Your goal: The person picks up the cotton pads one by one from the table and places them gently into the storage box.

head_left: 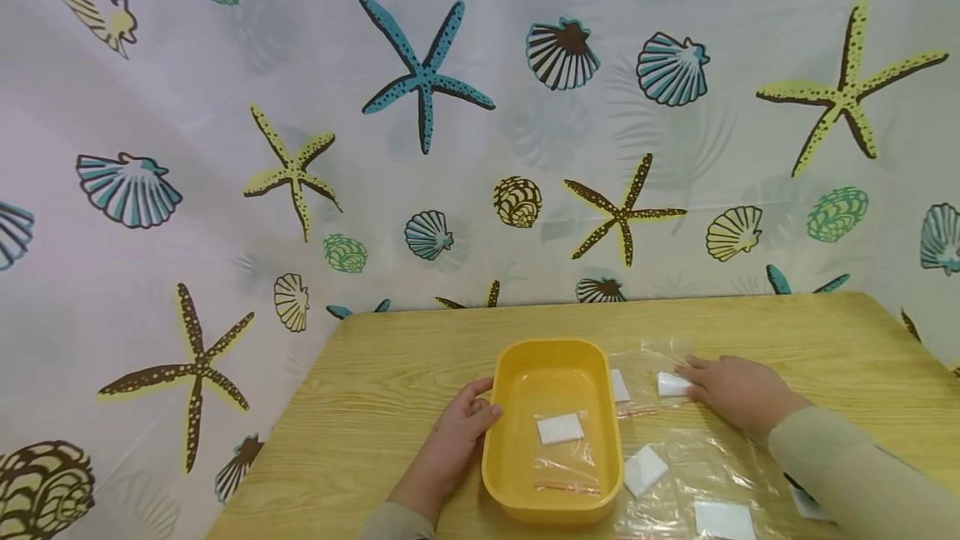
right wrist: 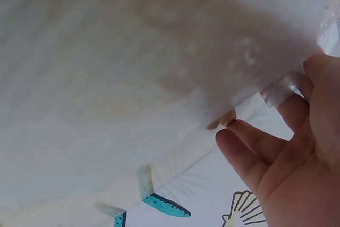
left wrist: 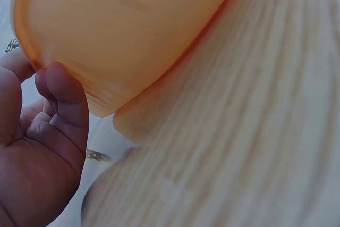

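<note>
My left hand (head_left: 459, 436) holds the yellow plastic tub (head_left: 491, 473) by its left rim, thumb over the edge. In the left wrist view, the fingers of the left hand (left wrist: 50, 131) curl against the tub wall (left wrist: 122, 30). Inside the tub lies a clear zip bag (head_left: 566, 465) with a white folded piece (head_left: 559, 428) in it. To the tub's right, my right hand (head_left: 738, 390) pinches a clear bag (head_left: 645, 357) beside a white piece (head_left: 672, 384). In the right wrist view, thin plastic (right wrist: 284, 90) runs between the right hand's fingers and thumb.
More clear bags (head_left: 693, 473) lie right of the tub, with white pieces (head_left: 723, 519) in them. One white piece (head_left: 808, 505) is partly under the right forearm. A wooden table (head_left: 405, 357) carries everything. Behind hangs a curtain (head_left: 480, 190) with shells and starfish.
</note>
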The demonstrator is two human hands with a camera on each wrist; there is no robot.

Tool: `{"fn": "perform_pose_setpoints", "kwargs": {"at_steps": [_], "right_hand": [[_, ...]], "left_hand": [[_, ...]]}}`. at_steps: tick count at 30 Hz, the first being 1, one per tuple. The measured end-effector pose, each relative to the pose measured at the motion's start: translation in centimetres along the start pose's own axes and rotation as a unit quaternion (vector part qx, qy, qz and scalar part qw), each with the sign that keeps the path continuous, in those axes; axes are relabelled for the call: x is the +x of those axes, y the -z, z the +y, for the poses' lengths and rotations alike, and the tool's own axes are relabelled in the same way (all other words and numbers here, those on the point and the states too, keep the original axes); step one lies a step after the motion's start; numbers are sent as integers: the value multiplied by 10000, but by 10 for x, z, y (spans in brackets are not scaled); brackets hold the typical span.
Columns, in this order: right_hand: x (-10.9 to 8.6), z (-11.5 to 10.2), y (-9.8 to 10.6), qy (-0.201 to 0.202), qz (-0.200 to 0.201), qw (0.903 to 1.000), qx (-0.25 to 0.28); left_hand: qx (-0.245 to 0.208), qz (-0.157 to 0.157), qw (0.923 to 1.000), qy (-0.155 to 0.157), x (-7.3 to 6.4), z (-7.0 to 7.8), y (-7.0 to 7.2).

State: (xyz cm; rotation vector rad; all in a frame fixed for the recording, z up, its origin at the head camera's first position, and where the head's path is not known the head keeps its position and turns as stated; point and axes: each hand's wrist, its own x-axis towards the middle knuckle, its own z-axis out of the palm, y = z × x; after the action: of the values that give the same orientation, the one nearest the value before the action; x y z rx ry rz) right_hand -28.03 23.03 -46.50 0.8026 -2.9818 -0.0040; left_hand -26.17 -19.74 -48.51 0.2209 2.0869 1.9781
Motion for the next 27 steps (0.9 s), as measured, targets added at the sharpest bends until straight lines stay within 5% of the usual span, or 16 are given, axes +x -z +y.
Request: {"fn": "perform_pose_setpoints", "kwargs": {"at_steps": [10, 21, 27], "right_hand": [[-5, 3, 4, 171, 521, 9985, -17], [0, -28, 32, 8, 472, 9989, -14], [2, -46, 45, 79, 826, 9965, -65]], "left_hand": [[-20, 19, 10000, 46, 1, 1, -2], [25, 13, 10000, 2, 3, -3, 2], [-24, 14, 10000, 61, 2, -1, 2]]}}
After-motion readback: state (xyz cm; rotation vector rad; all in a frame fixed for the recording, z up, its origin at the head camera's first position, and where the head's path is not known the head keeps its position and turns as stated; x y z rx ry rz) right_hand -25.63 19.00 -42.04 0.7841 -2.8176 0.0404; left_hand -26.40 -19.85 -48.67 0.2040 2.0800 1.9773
